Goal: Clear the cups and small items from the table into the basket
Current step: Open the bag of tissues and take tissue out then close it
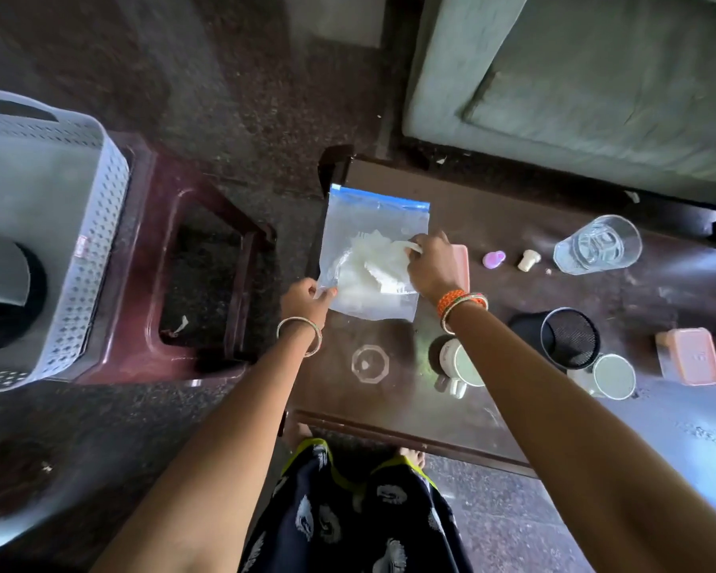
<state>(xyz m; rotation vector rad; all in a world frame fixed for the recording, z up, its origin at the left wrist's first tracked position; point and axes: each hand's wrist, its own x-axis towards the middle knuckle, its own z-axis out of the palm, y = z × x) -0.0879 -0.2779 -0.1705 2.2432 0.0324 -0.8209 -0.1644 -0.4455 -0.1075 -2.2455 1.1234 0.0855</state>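
both hands on the zip bag at the counter's left end

the grey perforated basket sits on a maroon stool at far left, well apart from the dark counter. the left hand has its grip pinched together on the lower left corner of a clear zip bag. the right hand grips white plastic pieces at the bag's right side, fingers closed on them. further right on the counter: a small clear cup, a white mug, a black mesh cup, a drinking glass and an orange-lidded box.
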